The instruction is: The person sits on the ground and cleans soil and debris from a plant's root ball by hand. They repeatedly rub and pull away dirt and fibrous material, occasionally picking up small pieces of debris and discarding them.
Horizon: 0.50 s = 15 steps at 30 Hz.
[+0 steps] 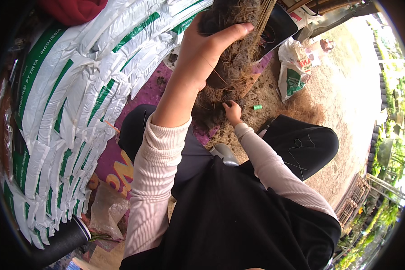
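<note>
My left hand [206,47] grips a large bundle of brown coconut fibre and roots [238,57] at the top centre, thumb spread across its near side. Thin dry stalks [265,20] stick out along the bundle's right side. Below it, my right hand [233,111] is at the lower end of the fibre, its fingertips among dark, tangled material; whether they pinch something is too small to tell. A small green spool of thread [257,107] lies on the ground just right of my right hand.
Stacked white and green plastic sacks [98,84] fill the left. A black basin [280,27] stands behind the bundle. An opened white bag [292,71] and loose brown fibre [303,108] lie to the right. A clear plastic bag [108,209] lies at lower left, near a black roll [62,241].
</note>
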Each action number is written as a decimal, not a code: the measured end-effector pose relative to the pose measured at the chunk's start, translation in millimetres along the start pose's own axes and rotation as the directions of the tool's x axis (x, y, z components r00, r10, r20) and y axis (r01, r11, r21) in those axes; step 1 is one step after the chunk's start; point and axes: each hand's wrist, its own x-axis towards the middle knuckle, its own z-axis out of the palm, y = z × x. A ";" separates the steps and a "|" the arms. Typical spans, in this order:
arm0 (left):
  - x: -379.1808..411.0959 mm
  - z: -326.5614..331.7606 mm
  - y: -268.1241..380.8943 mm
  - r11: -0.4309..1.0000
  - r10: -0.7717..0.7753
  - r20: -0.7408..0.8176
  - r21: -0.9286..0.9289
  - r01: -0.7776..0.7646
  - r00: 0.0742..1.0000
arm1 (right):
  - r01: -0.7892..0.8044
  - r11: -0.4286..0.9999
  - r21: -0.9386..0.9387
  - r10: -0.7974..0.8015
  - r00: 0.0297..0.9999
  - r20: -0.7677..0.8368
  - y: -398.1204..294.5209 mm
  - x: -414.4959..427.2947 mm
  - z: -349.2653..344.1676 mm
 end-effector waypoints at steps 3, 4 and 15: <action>1.6 0.7 -1.1 0.999 0.015 0.003 -0.044 -0.014 1.000 | 0.003 0.989 0.146 0.008 0.997 -0.079 0.0 10.8 -12.0; -0.5 -1.0 0.8 1.000 0.008 0.004 0.001 -0.008 1.000 | 0.025 0.975 0.221 -0.010 0.997 -0.072 -13.6 8.1 -21.1; 8.7 3.1 -7.7 0.990 -0.046 -0.006 -0.136 0.045 0.999 | 0.540 0.840 0.052 -0.511 0.820 -0.256 -99.5 -14.8 -105.0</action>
